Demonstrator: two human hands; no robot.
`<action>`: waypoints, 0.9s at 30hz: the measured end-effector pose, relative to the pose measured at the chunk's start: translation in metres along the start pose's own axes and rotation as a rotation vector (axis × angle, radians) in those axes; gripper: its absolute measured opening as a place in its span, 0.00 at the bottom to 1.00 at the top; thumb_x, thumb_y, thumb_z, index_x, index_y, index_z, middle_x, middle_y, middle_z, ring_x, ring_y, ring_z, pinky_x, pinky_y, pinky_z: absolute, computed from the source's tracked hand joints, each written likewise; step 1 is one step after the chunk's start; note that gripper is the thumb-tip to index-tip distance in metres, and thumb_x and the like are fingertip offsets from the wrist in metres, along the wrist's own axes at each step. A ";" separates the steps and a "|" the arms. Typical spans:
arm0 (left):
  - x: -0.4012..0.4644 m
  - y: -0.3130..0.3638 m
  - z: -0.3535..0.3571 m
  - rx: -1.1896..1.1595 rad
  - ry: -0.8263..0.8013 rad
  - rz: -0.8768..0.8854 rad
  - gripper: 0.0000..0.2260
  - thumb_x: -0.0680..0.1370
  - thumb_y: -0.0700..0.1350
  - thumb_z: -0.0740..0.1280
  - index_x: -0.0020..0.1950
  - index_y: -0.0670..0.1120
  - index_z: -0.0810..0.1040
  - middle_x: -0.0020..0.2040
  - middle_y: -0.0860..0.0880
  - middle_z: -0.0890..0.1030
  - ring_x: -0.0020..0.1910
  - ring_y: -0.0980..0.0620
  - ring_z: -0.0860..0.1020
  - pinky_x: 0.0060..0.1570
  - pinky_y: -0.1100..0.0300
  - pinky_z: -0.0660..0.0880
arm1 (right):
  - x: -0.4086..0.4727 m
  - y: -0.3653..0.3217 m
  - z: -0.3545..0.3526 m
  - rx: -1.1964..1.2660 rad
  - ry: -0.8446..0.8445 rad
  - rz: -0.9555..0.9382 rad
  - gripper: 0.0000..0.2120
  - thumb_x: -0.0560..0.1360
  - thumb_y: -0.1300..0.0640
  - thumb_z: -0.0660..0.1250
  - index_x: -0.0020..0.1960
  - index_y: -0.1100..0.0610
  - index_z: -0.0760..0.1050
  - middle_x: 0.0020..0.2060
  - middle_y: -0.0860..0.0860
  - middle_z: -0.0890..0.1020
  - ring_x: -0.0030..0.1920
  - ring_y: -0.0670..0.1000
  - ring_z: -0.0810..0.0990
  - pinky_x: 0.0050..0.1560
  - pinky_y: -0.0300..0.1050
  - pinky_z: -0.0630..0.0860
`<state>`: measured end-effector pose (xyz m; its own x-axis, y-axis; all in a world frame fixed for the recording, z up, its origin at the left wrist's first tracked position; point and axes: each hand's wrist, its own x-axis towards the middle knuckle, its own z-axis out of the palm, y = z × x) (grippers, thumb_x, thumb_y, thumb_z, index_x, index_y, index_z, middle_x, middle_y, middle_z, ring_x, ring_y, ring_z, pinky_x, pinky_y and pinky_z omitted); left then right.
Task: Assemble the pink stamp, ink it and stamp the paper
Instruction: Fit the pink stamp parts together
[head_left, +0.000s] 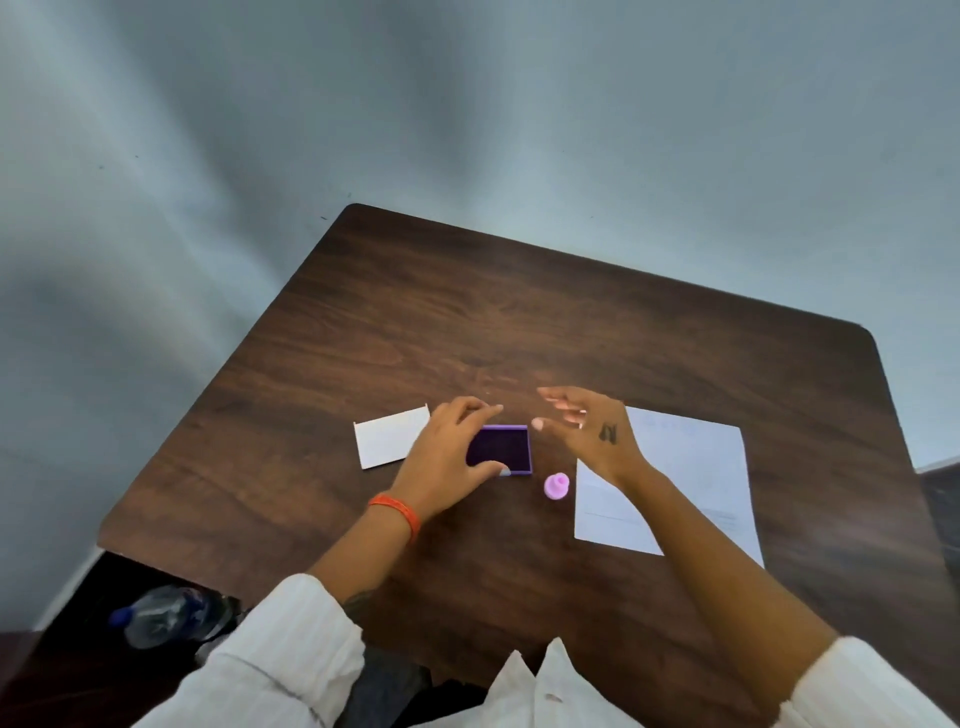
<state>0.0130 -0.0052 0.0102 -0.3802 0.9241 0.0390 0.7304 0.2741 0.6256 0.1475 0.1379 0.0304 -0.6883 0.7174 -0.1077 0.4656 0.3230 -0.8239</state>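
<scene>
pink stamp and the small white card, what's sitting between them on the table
In the head view, the open purple ink pad lies between the pink stamp and small white card, with the left hand gripping it.

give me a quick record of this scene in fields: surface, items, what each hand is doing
surface: dark wooden table
ink pad: purple ink pad, open, mid-table
stamp piece: pink stamp standing on the table, right of the pad's near corner, untouched
paper: white paper on the right, partly under the right forearm
card: small white card left of the pad
left hand: left hand grips the pad's edges
right hand: right hand open above the table, empty
below table: plastic bottle
</scene>
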 end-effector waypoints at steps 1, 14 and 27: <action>-0.001 0.007 0.008 -0.006 -0.023 0.006 0.31 0.68 0.48 0.74 0.68 0.49 0.67 0.64 0.46 0.71 0.63 0.48 0.68 0.64 0.55 0.68 | -0.009 0.007 -0.003 -0.009 0.009 0.021 0.20 0.69 0.55 0.73 0.60 0.55 0.76 0.59 0.55 0.80 0.58 0.53 0.78 0.53 0.39 0.72; -0.017 0.040 0.075 -0.096 -0.133 -0.126 0.20 0.72 0.41 0.70 0.63 0.45 0.72 0.61 0.45 0.76 0.58 0.49 0.74 0.63 0.54 0.72 | -0.055 0.045 0.017 -0.219 -0.093 0.041 0.13 0.76 0.48 0.62 0.48 0.56 0.80 0.45 0.55 0.85 0.40 0.48 0.77 0.42 0.36 0.71; -0.014 0.051 0.062 -0.919 -0.085 -0.403 0.15 0.71 0.41 0.71 0.57 0.47 0.78 0.54 0.46 0.82 0.53 0.52 0.81 0.54 0.61 0.78 | -0.064 0.041 -0.003 0.592 -0.051 0.437 0.11 0.72 0.57 0.70 0.53 0.56 0.76 0.50 0.53 0.81 0.47 0.50 0.82 0.44 0.35 0.79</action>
<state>0.0910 0.0123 -0.0067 -0.4346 0.8334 -0.3414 -0.1783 0.2919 0.9397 0.2123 0.1070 0.0048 -0.5407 0.6700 -0.5086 0.3353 -0.3828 -0.8608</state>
